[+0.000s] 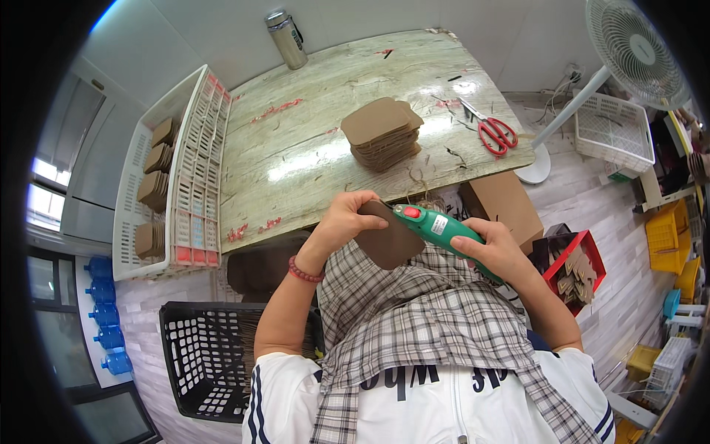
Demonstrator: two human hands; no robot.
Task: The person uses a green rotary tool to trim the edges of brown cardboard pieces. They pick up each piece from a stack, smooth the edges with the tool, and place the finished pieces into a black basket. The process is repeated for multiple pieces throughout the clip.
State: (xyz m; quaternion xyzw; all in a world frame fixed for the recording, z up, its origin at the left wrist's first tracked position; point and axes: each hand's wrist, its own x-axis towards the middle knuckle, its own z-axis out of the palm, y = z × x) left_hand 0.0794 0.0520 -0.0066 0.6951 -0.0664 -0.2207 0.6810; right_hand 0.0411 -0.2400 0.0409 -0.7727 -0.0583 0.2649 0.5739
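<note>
A flat brown piece with rounded corners (390,240) is pinched at its upper left corner by my left hand (347,222), above my lap. My right hand (495,248) is wrapped round a green handheld electric cutter (441,228) with a red button. Its tip meets the upper edge of the brown piece, close to my left fingertips; the exact contact is too small to tell. On the table (296,148) beyond my hands stands a stack of similar brown pieces (381,133). Red-handled scissors (494,133) lie to its right, blades pointing away.
At the table's left stands a white plastic crate (194,170) holding several brown stacks. A steel flask (287,41) is at the back. Below are a black crate (200,355), a cardboard box (506,207) and a red box of scraps (592,255). A white fan (636,52) stands right.
</note>
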